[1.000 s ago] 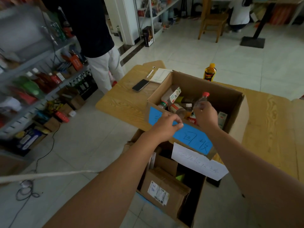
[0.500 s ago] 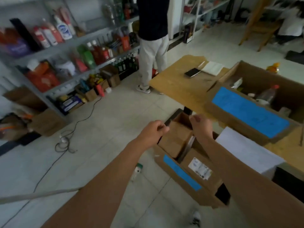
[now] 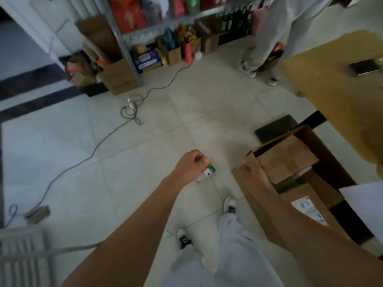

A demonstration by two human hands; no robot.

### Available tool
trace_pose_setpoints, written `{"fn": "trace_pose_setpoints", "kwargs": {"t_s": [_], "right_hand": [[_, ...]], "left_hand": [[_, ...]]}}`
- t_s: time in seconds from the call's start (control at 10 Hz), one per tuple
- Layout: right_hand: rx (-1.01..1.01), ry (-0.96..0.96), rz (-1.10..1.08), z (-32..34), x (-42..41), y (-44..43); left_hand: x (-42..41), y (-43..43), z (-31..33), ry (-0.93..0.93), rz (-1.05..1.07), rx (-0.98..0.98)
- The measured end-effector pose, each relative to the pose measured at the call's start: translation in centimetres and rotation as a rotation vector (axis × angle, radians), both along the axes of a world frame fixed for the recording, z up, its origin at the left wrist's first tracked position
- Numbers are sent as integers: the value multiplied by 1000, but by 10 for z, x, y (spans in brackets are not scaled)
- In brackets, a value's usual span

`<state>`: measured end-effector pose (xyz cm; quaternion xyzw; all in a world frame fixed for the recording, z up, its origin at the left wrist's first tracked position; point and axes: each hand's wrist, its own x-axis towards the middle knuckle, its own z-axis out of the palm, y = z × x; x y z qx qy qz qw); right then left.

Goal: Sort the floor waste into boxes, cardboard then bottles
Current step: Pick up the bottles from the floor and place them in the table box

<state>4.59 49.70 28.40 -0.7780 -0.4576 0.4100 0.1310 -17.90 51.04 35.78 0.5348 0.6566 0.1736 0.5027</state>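
We look down at a pale tiled floor (image 3: 145, 162), both our bare arms reaching forward. Our left hand (image 3: 189, 165) is curled into a loose fist above the tiles, and just beyond its knuckles a small bottle (image 3: 206, 172) with a green cap lies on its side on the floor; the hand overlaps the bottle's near edge, and through the blur we cannot tell whether the fingers are touching it or only hanging above it. Our right hand (image 3: 249, 175) is blurred against the near corner of an open cardboard box (image 3: 261, 206) standing on the floor to our right, and we cannot tell whether it is clenched or loose. Inside that box lie flattened cardboard pieces (image 3: 287, 158), one of them bearing a white label (image 3: 308, 210). A wooden table (image 3: 335, 90) stands beyond the box with a phone (image 3: 363, 67) on it. Our white shoes (image 3: 230, 205) and pale trousers (image 3: 228, 255) show below. A dark cable (image 3: 99, 143) winds across the floor towards a metal shelf (image 3: 165, 30) stocked with goods, and another person's legs (image 3: 263, 38) stand beside the table.
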Motion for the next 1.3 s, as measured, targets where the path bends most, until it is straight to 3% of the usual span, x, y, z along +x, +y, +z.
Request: {"fn": "trace_pose_setpoints", "kwargs": {"t_s": [0.2, 0.4, 0.6, 0.8, 1.1, 1.3], "right_hand": [[-113, -5, 252, -77, -47, 59], [-292, -89, 474, -216, -47, 93], [-228, -346, 874, -380, -36, 120], [-110, -519, 1181, -547, -37, 143], [125, -683, 1262, -718, -47, 164], [-39, -715, 1235, -733, -35, 134]], "left_hand": [[-33, 4, -69, 17, 255, -135], [-25, -8, -220, -38, 475, -404], [3, -28, -388, -85, 571, -529], [30, -28, -542, -151, 529, -560], [38, -5, -688, -155, 539, -464], [35, -19, -703, -180, 551, -477]]}}
